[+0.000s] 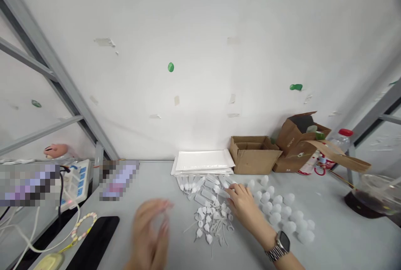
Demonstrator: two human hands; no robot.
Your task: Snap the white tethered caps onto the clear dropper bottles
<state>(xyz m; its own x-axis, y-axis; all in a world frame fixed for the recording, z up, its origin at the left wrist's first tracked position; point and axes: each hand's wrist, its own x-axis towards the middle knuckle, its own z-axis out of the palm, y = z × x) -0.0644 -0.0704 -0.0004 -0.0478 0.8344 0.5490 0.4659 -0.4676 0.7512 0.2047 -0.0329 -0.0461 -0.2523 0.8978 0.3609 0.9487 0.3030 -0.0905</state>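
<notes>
My left hand [150,232] is raised over the table's front, smeared by motion. Its fingers curve toward the thumb, and something pale may be between them, too blurred to make out. My right hand [242,201], with a watch [283,241] on its wrist, reaches into the small translucent plastic bottles [200,199]. Its fingers bend against one bottle [223,193] at the pile's right end; the fingertips are partly hidden. Just in front of the bottles lies a heap of small white caps with thin stems [208,222]. Several frosted white balls [275,208] are spread right of my right forearm.
White flat sheets [203,160] are stacked against the wall, beside an open cardboard box [255,155] and a brown paper bag [293,144]. A cup of dark drink [369,199] stands far right. A black phone [94,240], bead bracelet [84,225] and power strip [79,182] lie left.
</notes>
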